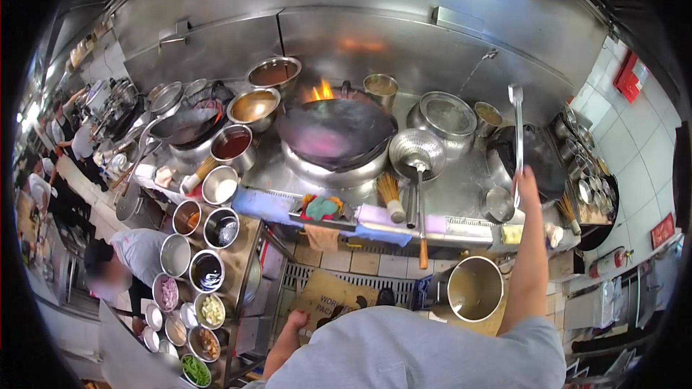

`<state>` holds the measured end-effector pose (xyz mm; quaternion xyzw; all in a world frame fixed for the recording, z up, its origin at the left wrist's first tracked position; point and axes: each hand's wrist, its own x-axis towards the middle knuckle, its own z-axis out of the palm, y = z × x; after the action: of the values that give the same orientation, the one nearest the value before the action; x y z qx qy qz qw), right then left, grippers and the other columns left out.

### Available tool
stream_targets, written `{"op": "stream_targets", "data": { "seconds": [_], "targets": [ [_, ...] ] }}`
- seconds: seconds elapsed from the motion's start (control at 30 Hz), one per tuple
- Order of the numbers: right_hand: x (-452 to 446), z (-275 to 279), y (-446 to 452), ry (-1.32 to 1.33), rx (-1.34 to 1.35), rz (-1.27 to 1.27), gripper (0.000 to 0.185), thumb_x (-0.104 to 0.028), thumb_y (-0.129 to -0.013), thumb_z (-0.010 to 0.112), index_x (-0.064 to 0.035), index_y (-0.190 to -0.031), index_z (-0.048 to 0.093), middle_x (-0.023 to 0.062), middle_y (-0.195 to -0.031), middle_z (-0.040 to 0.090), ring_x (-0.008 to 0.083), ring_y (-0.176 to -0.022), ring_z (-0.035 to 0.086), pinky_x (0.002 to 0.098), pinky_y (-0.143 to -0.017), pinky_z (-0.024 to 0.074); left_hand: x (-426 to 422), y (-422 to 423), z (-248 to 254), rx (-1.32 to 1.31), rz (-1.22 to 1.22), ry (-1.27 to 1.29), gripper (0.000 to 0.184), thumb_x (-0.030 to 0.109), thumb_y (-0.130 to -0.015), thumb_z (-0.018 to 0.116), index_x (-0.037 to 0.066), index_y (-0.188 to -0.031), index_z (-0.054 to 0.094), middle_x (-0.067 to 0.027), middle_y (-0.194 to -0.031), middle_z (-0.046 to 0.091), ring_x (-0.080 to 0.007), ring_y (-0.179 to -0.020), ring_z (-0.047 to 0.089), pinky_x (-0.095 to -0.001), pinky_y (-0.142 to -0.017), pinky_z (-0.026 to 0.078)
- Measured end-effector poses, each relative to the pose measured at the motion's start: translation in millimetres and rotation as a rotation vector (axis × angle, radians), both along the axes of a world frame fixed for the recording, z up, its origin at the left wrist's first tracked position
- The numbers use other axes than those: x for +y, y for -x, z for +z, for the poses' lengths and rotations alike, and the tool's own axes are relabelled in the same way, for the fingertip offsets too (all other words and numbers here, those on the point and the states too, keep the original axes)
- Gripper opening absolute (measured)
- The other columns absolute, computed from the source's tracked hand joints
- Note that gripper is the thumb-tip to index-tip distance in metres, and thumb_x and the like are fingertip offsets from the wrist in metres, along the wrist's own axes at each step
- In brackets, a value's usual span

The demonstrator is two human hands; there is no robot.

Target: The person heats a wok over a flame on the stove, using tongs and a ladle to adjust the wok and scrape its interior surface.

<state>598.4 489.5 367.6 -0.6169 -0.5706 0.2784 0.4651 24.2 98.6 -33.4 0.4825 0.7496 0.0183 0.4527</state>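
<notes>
My right hand is raised over the right side of the stove, its fingers closed around a long metal handle that stands upright. A round ladle bowl is just left of the hand; I cannot tell whether it joins this handle. Low beside my body, my left hand is curled into a fist with nothing showing in it. In the middle of the stove, a black wok steams, with orange flame behind its rim. A perforated strainer sits to its right, handle toward me.
Bowls of ingredients and sauce crowd the left counter. A second wok stands farther left and a third at right. A deep pot is right of my body. A bent co-worker is at left. Cardboard covers the floor.
</notes>
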Motion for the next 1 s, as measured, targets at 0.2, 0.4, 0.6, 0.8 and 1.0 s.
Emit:
{"op": "stream_targets", "data": {
  "seconds": [0.2,0.4,0.6,0.8,1.0],
  "targets": [
    [-252,-154,76,0.076,0.128,-0.327,0.030,-0.036,-0.084,0.033,-0.0095,-0.073,0.040,0.0005,-0.047,0.036,0.0088,-0.034,0.036,0.0210,-0.030,0.0287,-7,44,12,-0.084,-0.214,-0.118,0.031,0.031,-0.071,0.046,0.008,-0.087,0.057,-0.0118,-0.088,0.057,-0.0245,-0.082,0.054,-0.0325,-0.072,0.043],
    [-469,-268,129,0.671,0.279,-0.425,0.042,-0.042,-0.083,0.028,-0.0060,-0.065,0.040,0.0041,-0.039,0.036,0.0165,-0.030,0.040,0.0287,-0.029,0.0308,-53,95,-10,0.238,-0.621,0.018,0.032,0.030,-0.073,0.039,0.009,-0.088,0.057,-0.0127,-0.096,0.054,-0.0294,-0.089,0.051,-0.0363,-0.077,0.040],
    [-505,-281,114,1.214,0.097,0.027,0.046,-0.046,-0.080,0.034,-0.0031,-0.069,0.047,0.0077,-0.045,0.041,0.0180,-0.032,0.038,0.0313,-0.031,0.0316,-74,66,2,0.090,-0.085,0.142,0.029,0.028,-0.071,0.041,0.008,-0.085,0.057,-0.0167,-0.095,0.053,-0.0301,-0.088,0.052,-0.0372,-0.076,0.041],
    [-455,-316,118,1.230,-0.698,0.636,0.044,-0.039,-0.081,0.032,-0.0002,-0.090,0.053,0.0172,-0.076,0.056,0.0278,-0.064,0.053,0.0374,-0.058,0.0403,-103,-21,38,0.127,-0.656,-0.031,0.028,0.026,-0.072,0.039,0.008,-0.085,0.056,-0.0157,-0.092,0.054,-0.0301,-0.085,0.053,-0.0393,-0.072,0.042],
    [-452,-330,131,1.066,0.083,0.327,0.028,-0.034,-0.083,0.036,-0.0066,-0.087,0.044,0.0083,-0.055,0.046,0.0153,-0.046,0.048,0.0304,-0.039,0.0385,-118,-85,101,0.004,-0.439,-0.104,0.023,0.027,-0.075,0.041,0.009,-0.079,0.056,-0.0121,-0.086,0.057,-0.0264,-0.084,0.053,-0.0346,-0.072,0.042]
  ]
}}
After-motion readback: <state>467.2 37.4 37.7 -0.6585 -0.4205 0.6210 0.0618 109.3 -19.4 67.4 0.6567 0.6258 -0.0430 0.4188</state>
